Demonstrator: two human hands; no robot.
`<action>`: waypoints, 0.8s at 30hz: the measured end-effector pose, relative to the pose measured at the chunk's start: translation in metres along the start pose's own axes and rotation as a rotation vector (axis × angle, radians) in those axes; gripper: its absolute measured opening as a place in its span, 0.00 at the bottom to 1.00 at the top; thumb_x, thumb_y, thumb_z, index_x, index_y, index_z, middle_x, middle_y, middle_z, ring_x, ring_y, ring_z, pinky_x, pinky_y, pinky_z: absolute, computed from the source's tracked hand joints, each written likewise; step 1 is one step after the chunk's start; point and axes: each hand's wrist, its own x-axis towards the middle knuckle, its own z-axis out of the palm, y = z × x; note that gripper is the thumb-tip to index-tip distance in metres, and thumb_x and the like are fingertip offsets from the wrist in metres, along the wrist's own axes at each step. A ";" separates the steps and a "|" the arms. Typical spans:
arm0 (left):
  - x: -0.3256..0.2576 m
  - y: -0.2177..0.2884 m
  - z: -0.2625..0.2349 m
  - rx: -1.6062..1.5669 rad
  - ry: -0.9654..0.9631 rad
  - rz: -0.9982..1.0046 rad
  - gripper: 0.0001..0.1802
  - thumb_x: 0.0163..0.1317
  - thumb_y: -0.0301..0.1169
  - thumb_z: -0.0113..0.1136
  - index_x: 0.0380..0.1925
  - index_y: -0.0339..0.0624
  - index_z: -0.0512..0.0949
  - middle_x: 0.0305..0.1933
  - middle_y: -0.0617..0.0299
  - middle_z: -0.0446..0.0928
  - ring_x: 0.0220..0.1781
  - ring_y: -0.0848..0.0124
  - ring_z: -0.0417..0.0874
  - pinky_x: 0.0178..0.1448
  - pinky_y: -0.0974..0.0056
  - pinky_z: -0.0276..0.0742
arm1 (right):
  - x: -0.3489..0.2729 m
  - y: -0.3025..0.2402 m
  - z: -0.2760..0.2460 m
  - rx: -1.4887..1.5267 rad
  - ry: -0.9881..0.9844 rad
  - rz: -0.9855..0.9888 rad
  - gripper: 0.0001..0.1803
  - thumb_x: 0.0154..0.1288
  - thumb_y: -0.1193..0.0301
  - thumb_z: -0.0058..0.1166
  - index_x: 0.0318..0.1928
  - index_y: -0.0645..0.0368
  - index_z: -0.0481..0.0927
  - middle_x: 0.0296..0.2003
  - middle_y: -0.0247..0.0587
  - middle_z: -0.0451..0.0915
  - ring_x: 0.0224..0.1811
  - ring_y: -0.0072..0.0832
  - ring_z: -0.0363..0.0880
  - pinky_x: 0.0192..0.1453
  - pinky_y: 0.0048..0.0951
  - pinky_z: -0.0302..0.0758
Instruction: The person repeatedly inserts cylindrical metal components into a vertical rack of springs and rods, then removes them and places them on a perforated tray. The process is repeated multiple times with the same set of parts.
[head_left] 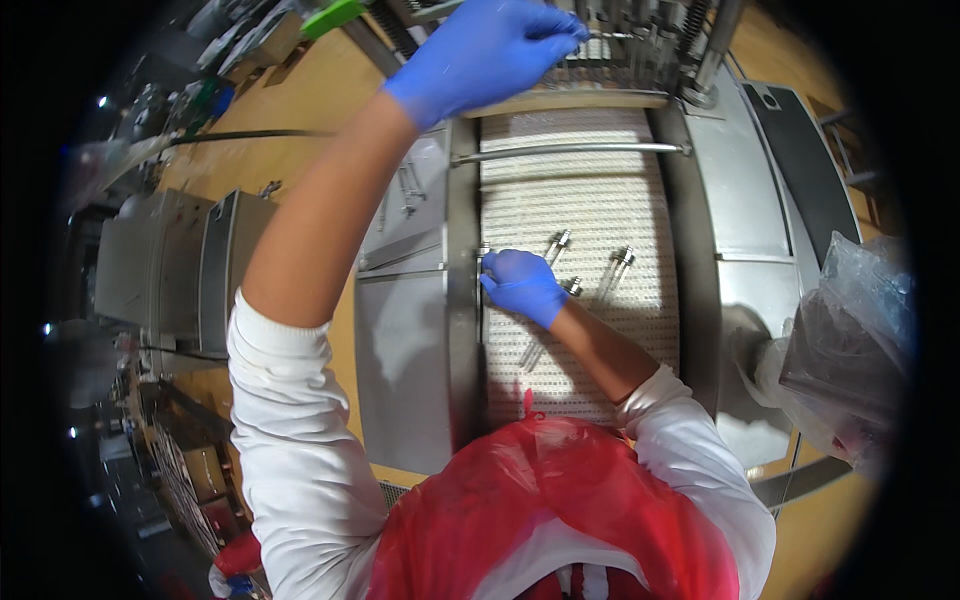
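Note:
My left hand [490, 55], in a blue glove, reaches far forward to the machine's metal assembly [640, 45]. Its fingers are pinched together beside a thin shiny rod; whether they grip it is unclear. Nearer, my right hand [525, 286], also blue-gloved, is over the left side of the white belt [580, 190]. Its fingers are closed by the belt's metal side rail, around a small item mostly hidden by the glove. Beside this hand lie clear tubes with metal end fittings: one tube [559, 243] beyond it, another tube [619, 262] to its right, and a third tube [533, 352] partly under my wrist.
A metal bar [570, 151] crosses above the belt. Steel panels flank it; small metal parts [408, 188] lie on the left panel [402, 320]. At right is a bulky thing wrapped in clear plastic [850, 340]. A steel cabinet [160, 260] stands further left.

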 end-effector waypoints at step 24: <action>-0.168 -0.037 0.074 -0.272 -0.304 -0.672 0.14 0.67 0.37 0.65 0.37 0.34 0.84 0.34 0.51 0.81 0.33 0.62 0.80 0.42 0.60 0.75 | -0.009 0.019 -0.065 1.065 0.449 -0.111 0.27 0.70 0.63 0.62 0.65 0.59 0.71 0.43 0.41 0.84 0.46 0.31 0.83 0.53 0.32 0.80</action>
